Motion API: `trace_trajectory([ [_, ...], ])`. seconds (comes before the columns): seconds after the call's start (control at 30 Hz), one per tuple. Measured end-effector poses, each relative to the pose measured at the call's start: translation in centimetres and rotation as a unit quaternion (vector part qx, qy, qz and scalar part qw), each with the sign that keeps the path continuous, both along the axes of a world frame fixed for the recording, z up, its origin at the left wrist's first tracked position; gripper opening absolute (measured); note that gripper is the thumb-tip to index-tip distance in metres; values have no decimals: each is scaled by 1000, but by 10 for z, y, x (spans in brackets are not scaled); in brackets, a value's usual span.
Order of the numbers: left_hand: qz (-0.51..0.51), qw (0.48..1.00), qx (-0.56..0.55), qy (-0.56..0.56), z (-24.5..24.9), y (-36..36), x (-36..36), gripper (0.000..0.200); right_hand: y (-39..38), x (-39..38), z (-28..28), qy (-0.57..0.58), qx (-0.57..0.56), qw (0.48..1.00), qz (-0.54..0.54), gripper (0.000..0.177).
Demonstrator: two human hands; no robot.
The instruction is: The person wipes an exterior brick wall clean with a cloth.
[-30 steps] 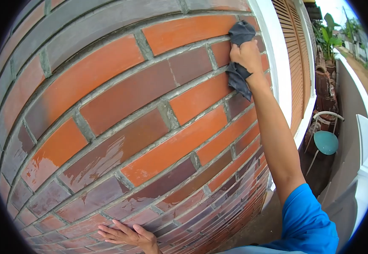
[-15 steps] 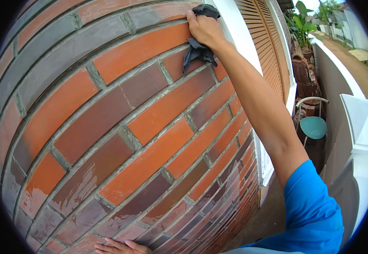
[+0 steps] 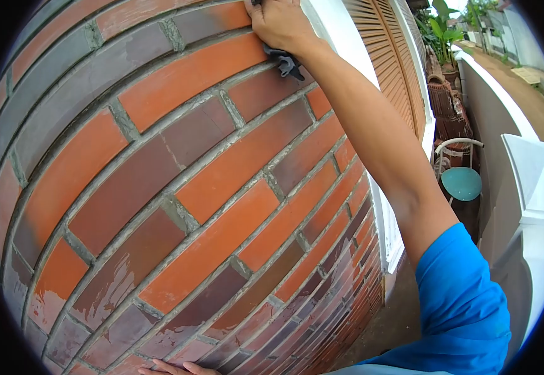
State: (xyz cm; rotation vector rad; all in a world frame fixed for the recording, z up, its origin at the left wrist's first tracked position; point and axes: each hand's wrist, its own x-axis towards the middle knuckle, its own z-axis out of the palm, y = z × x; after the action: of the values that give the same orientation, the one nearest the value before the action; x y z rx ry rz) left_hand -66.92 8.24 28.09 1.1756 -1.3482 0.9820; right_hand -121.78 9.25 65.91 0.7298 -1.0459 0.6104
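Observation:
My right hand (image 3: 279, 24) is at the top of the brick wall (image 3: 178, 187), closed round a dark grey cloth (image 3: 282, 61) pressed against the bricks. One end of the cloth hangs below the hand, and another bit shows at the frame's top edge. At the bottom edge, my left hand (image 3: 178, 369) lies against the wall with its fingers stretched out; only the fingers show. Wet, shiny streaks mark the lower bricks, while those near the cloth look duller.
A white door frame (image 3: 384, 212) edges the wall, beside brown louvred shutters (image 3: 387, 59). Further right, a teal-seated chair (image 3: 461, 183) and stacked roof tiles (image 3: 450, 112) stand in a narrow passage along a low white wall (image 3: 503, 100).
My right hand has moved left and upward along the wall with the cloth, partly out of frame. The left hand shows slightly less at the bottom edge.

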Motion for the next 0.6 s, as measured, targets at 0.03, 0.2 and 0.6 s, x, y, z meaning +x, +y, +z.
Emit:
trace_trajectory([
  [0.03,4,1000,5,6,1,0,-1,65,28,11,-3,-138,95,985,-46,45],
  [0.2,19,1000,15,15,1,1,-3,66,33,-31,-24,-226,85,921,306,50],
  [0.6,-11,1000,4,23,3,1,-3,65,22,102,-26,-223,69,924,301,57],
])
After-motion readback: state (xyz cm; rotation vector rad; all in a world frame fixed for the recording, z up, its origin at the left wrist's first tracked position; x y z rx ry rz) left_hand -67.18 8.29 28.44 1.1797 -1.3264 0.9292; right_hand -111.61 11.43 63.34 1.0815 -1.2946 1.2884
